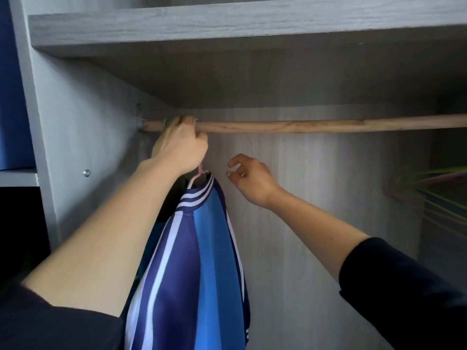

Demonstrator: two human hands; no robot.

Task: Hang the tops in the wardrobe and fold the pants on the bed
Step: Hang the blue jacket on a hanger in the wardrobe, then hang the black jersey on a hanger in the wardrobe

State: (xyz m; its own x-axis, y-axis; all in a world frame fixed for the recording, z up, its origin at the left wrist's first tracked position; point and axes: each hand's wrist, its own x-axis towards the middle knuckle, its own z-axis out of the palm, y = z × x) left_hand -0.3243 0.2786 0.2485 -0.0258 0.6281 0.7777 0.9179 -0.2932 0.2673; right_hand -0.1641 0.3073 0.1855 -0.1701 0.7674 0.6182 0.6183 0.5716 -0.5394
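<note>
- Now the left hand is up at the rod, left of centre in the frame. Its fingers are curled over the wood and clenched round the top of a pink hanger.
- Only the hanger's neck and one shoulder show, coming out under the heel of that hand. The fingers hide whether its hook sits on the rod.
- The top, blue with navy panels and white stripes, hangs from the hanger. It drops through the lower centre to the bottom edge, between the two forearms.
- The right hand, just right of centre, hovers below the rod and near the top's collar, touching neither. Its fingers are loosely curled and grasp nothing.
- The rod runs level from the side wall at left to the right edge, under a grey shelf across the upper frame.
- A small green piece sits on the rod just left of the left hand.
- Blurred loose hangers, some green, show at the right edge.
- Dark sleeves fill both lower corners.
</note>
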